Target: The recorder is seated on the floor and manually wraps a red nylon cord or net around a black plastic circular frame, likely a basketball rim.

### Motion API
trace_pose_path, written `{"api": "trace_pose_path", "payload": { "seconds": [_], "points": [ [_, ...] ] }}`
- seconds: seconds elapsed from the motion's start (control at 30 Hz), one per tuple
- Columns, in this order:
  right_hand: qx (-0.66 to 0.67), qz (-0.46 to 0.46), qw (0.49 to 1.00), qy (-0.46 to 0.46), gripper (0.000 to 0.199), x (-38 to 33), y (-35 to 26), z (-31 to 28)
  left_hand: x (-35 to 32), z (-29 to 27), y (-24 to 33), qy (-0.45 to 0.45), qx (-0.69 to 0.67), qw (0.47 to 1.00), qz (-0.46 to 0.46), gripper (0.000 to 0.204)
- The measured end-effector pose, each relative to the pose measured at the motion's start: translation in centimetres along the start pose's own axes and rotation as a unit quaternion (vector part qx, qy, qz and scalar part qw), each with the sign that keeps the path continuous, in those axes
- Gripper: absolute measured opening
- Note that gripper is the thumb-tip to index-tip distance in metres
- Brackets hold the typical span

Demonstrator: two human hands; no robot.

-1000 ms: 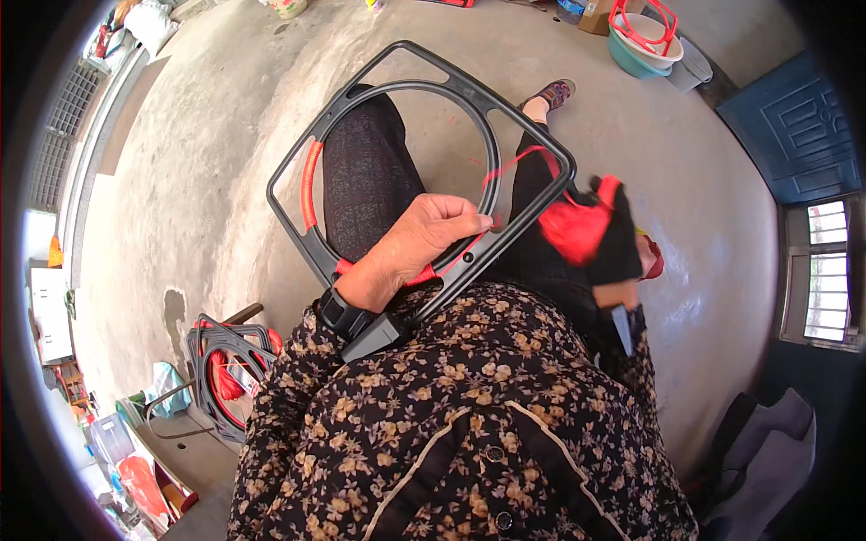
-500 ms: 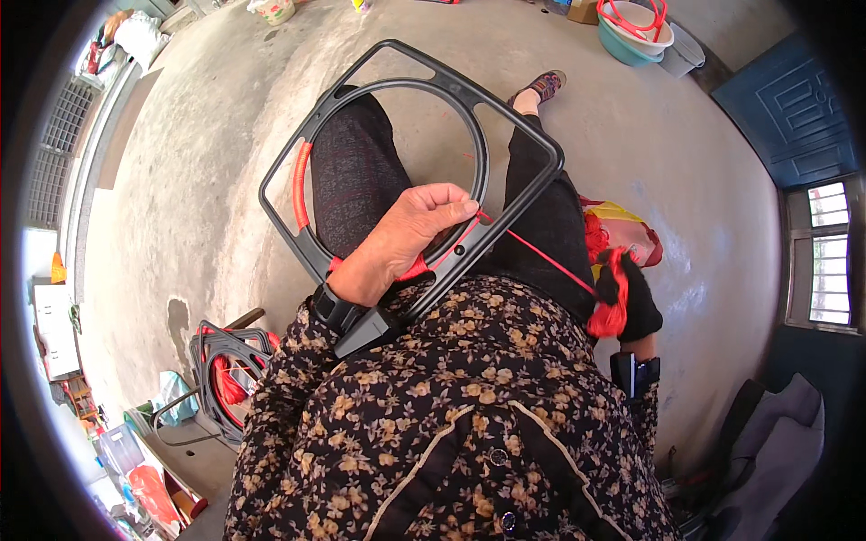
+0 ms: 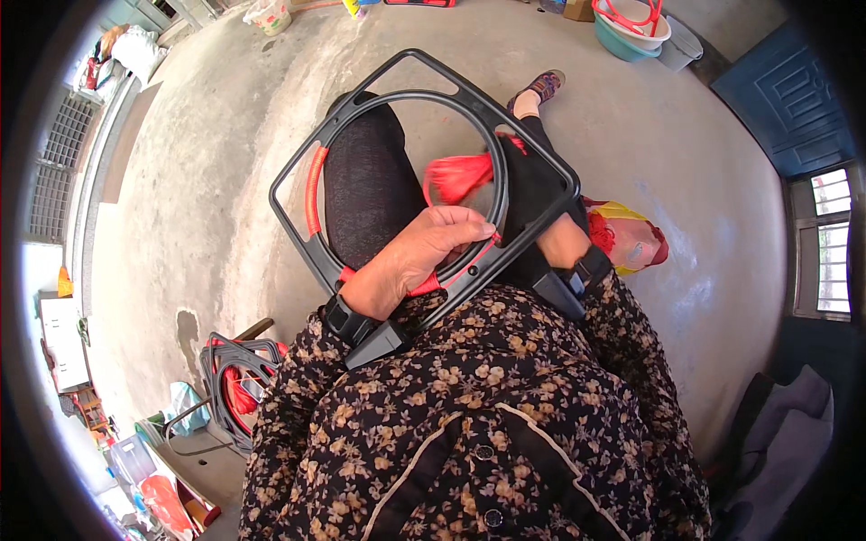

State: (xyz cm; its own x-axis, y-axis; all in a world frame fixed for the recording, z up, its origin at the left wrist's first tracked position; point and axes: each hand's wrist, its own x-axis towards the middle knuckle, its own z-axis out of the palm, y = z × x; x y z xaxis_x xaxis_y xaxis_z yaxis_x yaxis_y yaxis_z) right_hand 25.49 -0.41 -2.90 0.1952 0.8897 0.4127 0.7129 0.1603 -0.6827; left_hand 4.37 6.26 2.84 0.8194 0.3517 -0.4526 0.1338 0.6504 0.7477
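A black plastic frame (image 3: 557, 167), squarish outside with a round ring inside, lies tilted over my lap. Red cord (image 3: 316, 191) is wound around parts of its ring. My left hand (image 3: 428, 245), bare, is closed in a pinch on a red cord at the ring's lower right. Beneath the frame's right side reaches my right hand (image 3: 526, 191) in a black glove, its fingers largely hidden by the frame and dark against the trousers. It grips a loose red cord bundle (image 3: 462, 178), which shows through the ring's opening and is slightly blurred.
A red and yellow bag (image 3: 631, 236) with red cord sits on the floor by my right leg. More black frames (image 3: 239, 379) with red cord stand at the lower left. Basins (image 3: 627, 41) are at the far right, and a grey padded seat (image 3: 785, 451) is at the lower right.
My right hand has moved from beside my right thigh leftward under the frame, bringing the red cord bundle to the ring's opening. My left hand keeps its pinch. The frame has shifted slightly right.
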Motion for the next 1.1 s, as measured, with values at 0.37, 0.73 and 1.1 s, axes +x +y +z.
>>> {"api": "trace_pose_path", "payload": {
  "seconds": [0.37,0.73,1.1],
  "points": [
    [0.552,0.144,0.794,-0.211,0.028,1.2,-0.6,0.5,-0.6,0.6,-0.1,-0.021,-0.026,0.999,0.006,0.015],
    [0.719,0.255,0.641,-0.087,0.034,-4.6,-2.9,-5.5,-0.2,-0.3,-0.2,-0.009,0.025,0.997,0.068,0.015],
    [0.768,0.228,0.598,0.005,0.041,-11.1,-4.1,-9.7,0.0,-1.0,0.1,0.03,0.01,0.997,0.073,0.015]
  ]
}}
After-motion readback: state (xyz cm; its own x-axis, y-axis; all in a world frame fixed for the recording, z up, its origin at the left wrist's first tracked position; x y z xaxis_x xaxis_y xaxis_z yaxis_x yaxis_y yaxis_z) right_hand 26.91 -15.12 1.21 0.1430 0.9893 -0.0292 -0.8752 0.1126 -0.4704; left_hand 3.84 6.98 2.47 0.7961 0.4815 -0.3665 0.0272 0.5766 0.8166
